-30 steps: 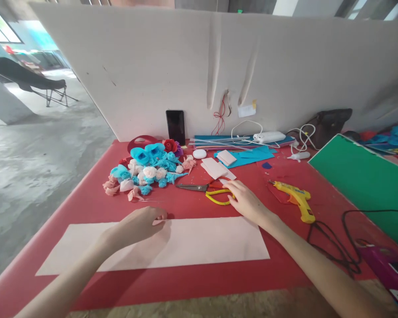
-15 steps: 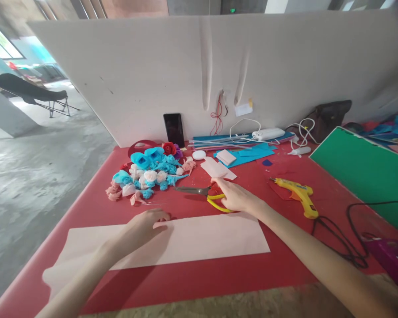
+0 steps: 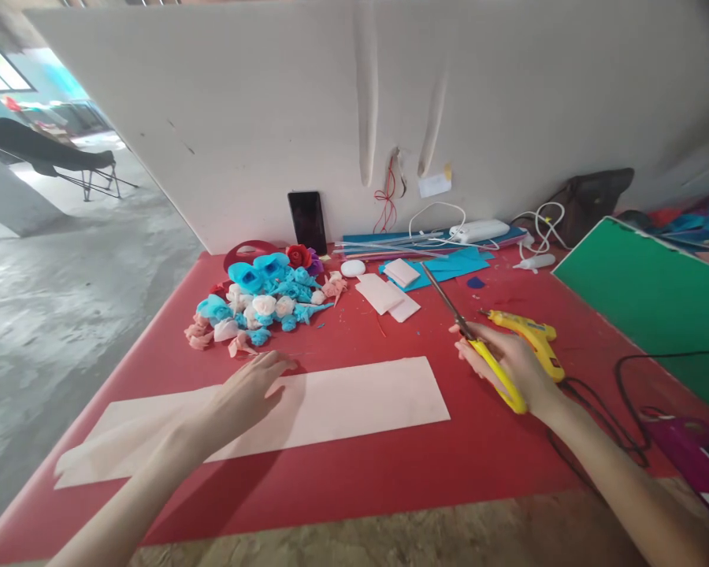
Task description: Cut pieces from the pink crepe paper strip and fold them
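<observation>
A long pale pink strip of paper (image 3: pixel 360 402) lies across the front of the red table, its left end curled and creased. My left hand (image 3: pixel 251 394) rests over the strip's upper edge, fingers loosely bent and apart, with nothing visible in them. To the right of the strip, my right hand (image 3: pixel 511 362) grips a pair of scissors (image 3: pixel 496 374) with yellow handles. The scissors' blades point up and to the left, apparently closed together. Just behind that hand lies a yellow glue gun (image 3: pixel 532 335).
Blue, white and pink paper flowers (image 3: pixel 265 295) are heaped at the back left. Smaller pink paper pieces (image 3: pixel 387 295) and blue paper (image 3: pixel 449 269) lie behind the strip. A phone (image 3: pixel 307 223) leans on the white panel (image 3: pixel 242 118). At right are a green board (image 3: pixel 655 307) and a black cord (image 3: pixel 614 441).
My right hand has lifted the scissors off the table and moved right, turning the blades upward. The paper strip has shifted left, with my left hand still over it.
</observation>
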A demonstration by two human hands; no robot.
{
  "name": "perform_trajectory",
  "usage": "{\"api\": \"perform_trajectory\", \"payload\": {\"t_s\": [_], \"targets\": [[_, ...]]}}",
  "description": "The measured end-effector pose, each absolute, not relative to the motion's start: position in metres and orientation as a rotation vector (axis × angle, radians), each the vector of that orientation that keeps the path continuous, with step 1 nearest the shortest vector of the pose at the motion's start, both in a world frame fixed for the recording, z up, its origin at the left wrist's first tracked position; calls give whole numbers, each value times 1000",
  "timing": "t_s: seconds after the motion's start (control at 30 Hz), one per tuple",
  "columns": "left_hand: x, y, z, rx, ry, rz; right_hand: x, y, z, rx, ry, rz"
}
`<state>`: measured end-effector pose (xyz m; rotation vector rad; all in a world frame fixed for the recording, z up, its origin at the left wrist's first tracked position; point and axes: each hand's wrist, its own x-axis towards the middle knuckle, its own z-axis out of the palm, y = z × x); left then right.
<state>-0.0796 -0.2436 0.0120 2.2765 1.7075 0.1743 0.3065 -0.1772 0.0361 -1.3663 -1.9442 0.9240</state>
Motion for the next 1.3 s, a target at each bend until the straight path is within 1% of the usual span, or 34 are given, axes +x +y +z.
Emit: {"api": "perform_trajectory", "payload": {"t_s": [0.13, 0.23, 0.5, 0.8, 1.0, 1.2, 1.3], "targets": [[-39, -236, 9, 2324, 1729, 270, 336, -187, 22, -1357, -2266, 657], [-10, -226, 10, 2395, 1645, 265, 346, -195, 12, -1323, -2449, 439], [34, -193, 12, 2344, 1349, 313, 362, -204, -4, -1322, -2575, 135], [39, -192, 11, 2265, 1218, 487, 386, -205, -18, -1290, -2700, 53], [33, -193, -1, 2413, 1041, 560, 395, -206, -15, -1302, -2747, -28], [20, -195, 6, 2187, 1310, 451, 392, -206, -8, -1172, -2765, -179], [7, -194, 11, 2115, 1347, 408, 383, -205, -4, -1113, -2759, -203]]}}
